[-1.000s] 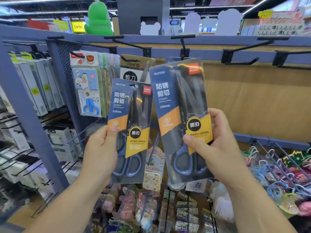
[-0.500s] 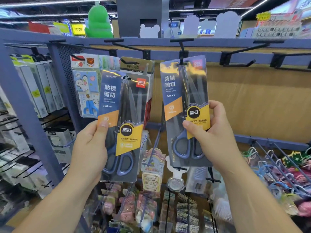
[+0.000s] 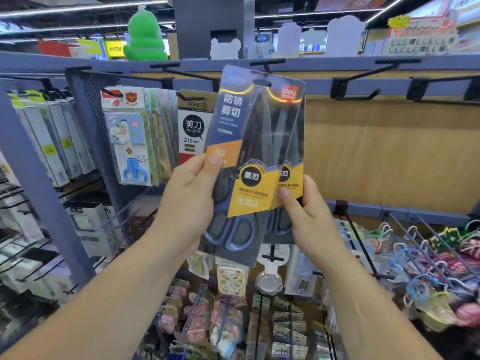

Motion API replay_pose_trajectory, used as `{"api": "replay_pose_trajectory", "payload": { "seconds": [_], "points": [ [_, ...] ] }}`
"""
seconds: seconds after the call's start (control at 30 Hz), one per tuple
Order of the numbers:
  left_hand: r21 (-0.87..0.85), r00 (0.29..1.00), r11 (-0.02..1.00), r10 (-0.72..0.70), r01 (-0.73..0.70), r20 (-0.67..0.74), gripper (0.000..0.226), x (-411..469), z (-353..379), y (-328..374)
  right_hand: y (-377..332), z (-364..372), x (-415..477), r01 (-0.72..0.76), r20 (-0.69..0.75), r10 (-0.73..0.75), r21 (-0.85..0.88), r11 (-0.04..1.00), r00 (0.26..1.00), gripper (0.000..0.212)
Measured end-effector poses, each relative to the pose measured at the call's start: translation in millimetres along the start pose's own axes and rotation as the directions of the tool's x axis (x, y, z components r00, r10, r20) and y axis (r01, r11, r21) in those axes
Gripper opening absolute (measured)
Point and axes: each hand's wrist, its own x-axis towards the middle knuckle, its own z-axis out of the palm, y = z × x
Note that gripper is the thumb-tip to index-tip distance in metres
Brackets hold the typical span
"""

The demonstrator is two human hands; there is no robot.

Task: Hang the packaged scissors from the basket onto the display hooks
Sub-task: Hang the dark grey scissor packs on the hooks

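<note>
Fingers of the left hand (image 3: pixel 187 203) are wrapped behind a packaged pair of scissors (image 3: pixel 249 141), and its thumb (image 3: pixel 214 161) presses flat on the orange band at the card's left edge. This front pack tilts a little to the right, its blue handles low and its hang slot at the top. The right hand (image 3: pixel 309 216) pinches a second scissors pack (image 3: pixel 293 178) the same way, thumb on the yellow label and fingers curled behind. That second pack lies just behind the first and is mostly covered by it; only its right strip shows. The tops of both packs reach up to a black display hook (image 3: pixel 265 64) on the blue rail (image 3: pixel 337 64). Whether either slot is on the hook cannot be told.

Just left of the packs hangs an AIHAO scissors card (image 3: pixel 193 126) marked 210mm, and beside that a children's scissors pack (image 3: pixel 130 141) with blue handles. To the right, bare black hooks (image 3: pixel 363 81) stick out in front of a wooden back panel (image 3: pixel 389 157). Lower right, angled hooks carry colourful looped trinkets (image 3: pixel 441 255). On top of the shelf, farthest off, sits a green plush figure (image 3: pixel 145 37).
</note>
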Motion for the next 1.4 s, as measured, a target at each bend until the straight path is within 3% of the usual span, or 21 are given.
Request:
{"api": "replay_pose_trajectory", "payload": {
  "seconds": [0.27,0.47,0.57,0.7,0.77,0.87,1.0,1.17,1.4],
  "points": [
    [0.029,0.995,0.996,-0.084,0.082,0.061,0.036,8,12,-3,-2,-9,-6,-0.018,-0.004,0.018,0.016,1.000,1.000,0.020],
    [0.063,0.998,0.997,-0.046,0.044,0.040,0.037,17,9,-13,0,-12,-8,-0.039,-0.002,0.039,0.064,0.997,0.999,0.024],
    [0.106,0.998,0.994,-0.022,0.015,0.062,0.048,16,13,-21,5,-11,-9,-0.052,-0.023,0.053,0.061,0.997,0.998,0.027],
    [0.158,0.990,0.987,0.011,-0.034,0.140,0.015,4,15,-46,9,-7,-12,-0.011,-0.042,0.013,0.046,0.999,0.999,0.027],
    [0.190,0.983,0.980,0.015,-0.050,0.182,0.010,-3,18,-56,10,-4,-12,0.002,-0.037,0.000,0.053,0.999,0.999,0.027],
    [0.186,0.989,0.981,0.021,-0.049,0.148,0.020,2,26,-66,14,1,-5,-0.004,-0.039,0.004,0.004,1.000,0.999,0.030],
    [0.254,0.996,0.966,0.033,-0.053,0.085,0.031,18,38,-77,25,4,18,-0.069,-0.058,0.064,-0.079,0.994,0.996,0.018],
    [0.349,0.999,0.937,0.017,-0.026,0.028,0.017,39,49,-87,33,7,43,-0.150,-0.049,0.145,-0.116,0.982,0.988,0.020],
    [0.410,1.000,0.912,-0.002,-0.010,0.029,0.017,48,52,-86,38,10,55,-0.194,-0.063,0.186,-0.172,0.966,0.980,0.031]
  ]
}}
